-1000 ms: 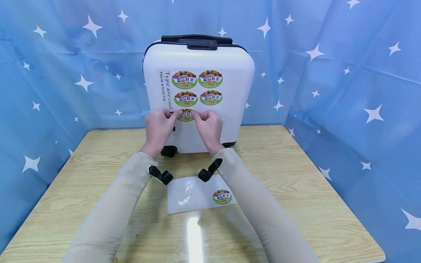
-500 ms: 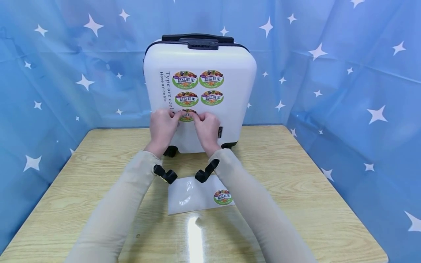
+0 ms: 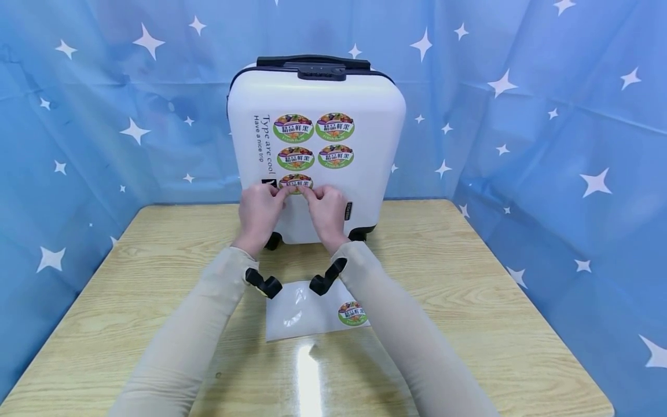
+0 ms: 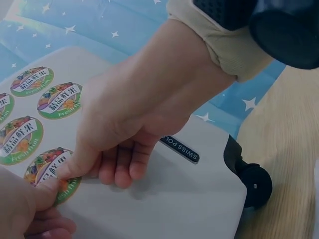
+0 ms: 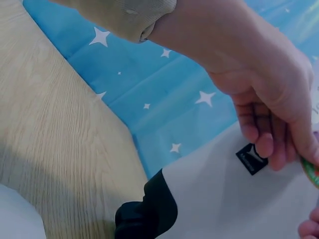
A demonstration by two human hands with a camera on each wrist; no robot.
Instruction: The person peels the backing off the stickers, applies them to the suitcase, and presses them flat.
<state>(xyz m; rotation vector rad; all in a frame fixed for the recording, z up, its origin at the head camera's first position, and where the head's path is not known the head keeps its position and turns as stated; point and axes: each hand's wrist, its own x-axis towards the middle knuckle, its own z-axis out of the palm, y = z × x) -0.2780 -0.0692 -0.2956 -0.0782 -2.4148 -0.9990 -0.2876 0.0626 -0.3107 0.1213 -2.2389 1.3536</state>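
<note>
A white suitcase point(image 3: 375, 133) stands on the table, with several oval fruit stickers in two columns on its front. Both hands are at the lowest sticker point(image 3: 295, 181), which lies against the suitcase face. My left hand point(image 3: 259, 215) has its thumb on that sticker, fingers curled. From the other side my right hand point(image 3: 328, 215) also touches it with the thumb. In the left wrist view the two thumbs nearly meet over the sticker's face, and the right hand's other fingers point(image 4: 122, 172) are folded in. The thumbs hide part of the sticker's lower half.
A white backing sheet point(image 3: 292, 313) with one fruit sticker point(image 3: 352, 313) lies on the wooden table point(image 3: 469, 324) in front of the suitcase. Black wheels point(image 3: 273, 240) support the case. A blue star-patterned curtain point(image 3: 521, 127) stands behind and at both sides.
Both hands have drawn inward, then slid slightly down the sticker. Its upper part and a black logo on the left now show. A dark label on the right has been uncovered.
</note>
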